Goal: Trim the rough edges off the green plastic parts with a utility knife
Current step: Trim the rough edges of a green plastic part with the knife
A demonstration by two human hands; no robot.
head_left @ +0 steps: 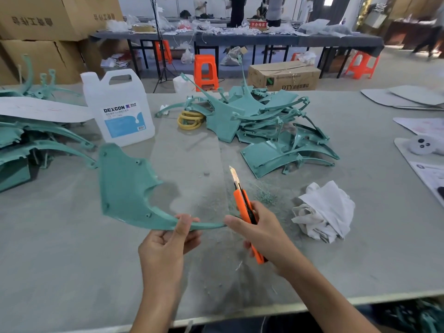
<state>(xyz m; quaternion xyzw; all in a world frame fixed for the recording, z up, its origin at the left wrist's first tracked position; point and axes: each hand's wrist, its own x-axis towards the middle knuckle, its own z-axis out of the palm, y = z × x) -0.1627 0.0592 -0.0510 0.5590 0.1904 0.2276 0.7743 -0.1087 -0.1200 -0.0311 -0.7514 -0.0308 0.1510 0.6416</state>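
My left hand (168,243) pinches the thin lower arm of a green plastic part (125,186) and holds it above the grey table (72,260). The broad body of the part rises to the left. My right hand (262,234) grips an orange utility knife (245,207) with its blade out and pointing up and away. My right thumb touches the tip of the part's thin arm. The blade stands clear of the plastic.
A heap of green parts (266,126) lies at the middle back, another stack (28,143) at the left. A white DEXCON jug (120,109), yellow rings (189,120), a crumpled white rag (324,212) and green shavings (264,195) sit around my hands.
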